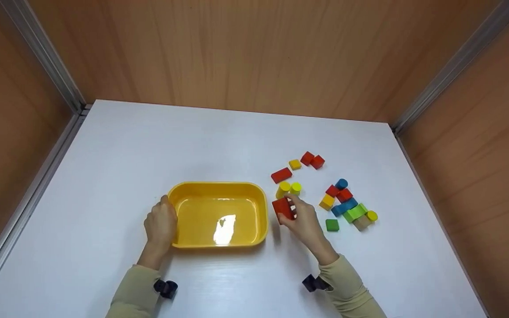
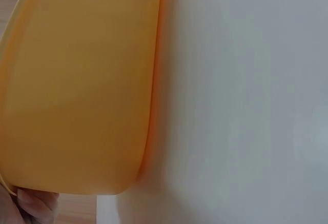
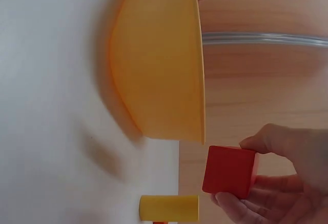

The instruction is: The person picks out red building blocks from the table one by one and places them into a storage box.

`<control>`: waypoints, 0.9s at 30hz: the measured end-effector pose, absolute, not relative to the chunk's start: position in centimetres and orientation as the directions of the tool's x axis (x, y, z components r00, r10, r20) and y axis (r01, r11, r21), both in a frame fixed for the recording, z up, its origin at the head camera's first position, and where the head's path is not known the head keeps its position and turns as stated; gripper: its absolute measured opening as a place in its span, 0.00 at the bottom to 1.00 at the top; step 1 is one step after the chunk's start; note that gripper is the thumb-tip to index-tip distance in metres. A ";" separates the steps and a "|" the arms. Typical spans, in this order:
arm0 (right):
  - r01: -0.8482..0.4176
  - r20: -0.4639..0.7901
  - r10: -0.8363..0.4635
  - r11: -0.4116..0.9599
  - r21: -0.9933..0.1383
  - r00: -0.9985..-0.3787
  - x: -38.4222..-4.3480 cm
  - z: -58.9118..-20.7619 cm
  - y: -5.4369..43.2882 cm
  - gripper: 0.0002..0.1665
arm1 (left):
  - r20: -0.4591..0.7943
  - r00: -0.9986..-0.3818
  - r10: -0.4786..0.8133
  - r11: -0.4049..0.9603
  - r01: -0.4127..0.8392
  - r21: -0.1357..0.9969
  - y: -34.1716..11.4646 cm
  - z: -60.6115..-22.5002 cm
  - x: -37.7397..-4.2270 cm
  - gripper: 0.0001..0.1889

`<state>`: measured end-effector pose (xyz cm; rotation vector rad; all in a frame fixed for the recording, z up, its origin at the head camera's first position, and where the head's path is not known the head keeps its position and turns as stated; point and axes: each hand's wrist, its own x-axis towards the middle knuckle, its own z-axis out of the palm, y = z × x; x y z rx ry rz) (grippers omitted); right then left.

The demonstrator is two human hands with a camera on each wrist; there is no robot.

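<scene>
A yellow plastic tub [image 1: 197, 221] stands on the white table with its inside bare. My left hand [image 1: 161, 223] grips its left rim; in the left wrist view fingertips [image 2: 38, 206] show at the rim's corner. Just off the tub's right side, my right hand [image 1: 305, 225] pinches a red block [image 1: 282, 210] between thumb and fingers. The right wrist view shows this red block [image 3: 229, 171] raised over the table, near rim height. Close beyond it stand a tall yellow cylinder [image 1: 283, 189] and a shorter yellow cylinder [image 1: 295, 188].
Farther back lie a red rectangular block [image 1: 281, 175], a yellow cube [image 1: 295, 164] and two red cubes [image 1: 307, 158]. Right of my right hand is a cluster with blue blocks [image 1: 345, 206], a light green block [image 1: 355, 213] and a green block [image 1: 332, 225]. Wooden panels [image 1: 237, 53] enclose the table.
</scene>
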<state>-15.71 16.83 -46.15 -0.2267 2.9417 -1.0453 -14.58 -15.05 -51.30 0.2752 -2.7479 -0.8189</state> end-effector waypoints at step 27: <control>-0.455 0.125 -0.502 0.615 -0.644 -0.856 -15.1 -47.1 10.6 0.28 | 0.178 -0.949 -0.259 0.815 -0.116 0.568 -15.0 -51.3 -14.4 0.11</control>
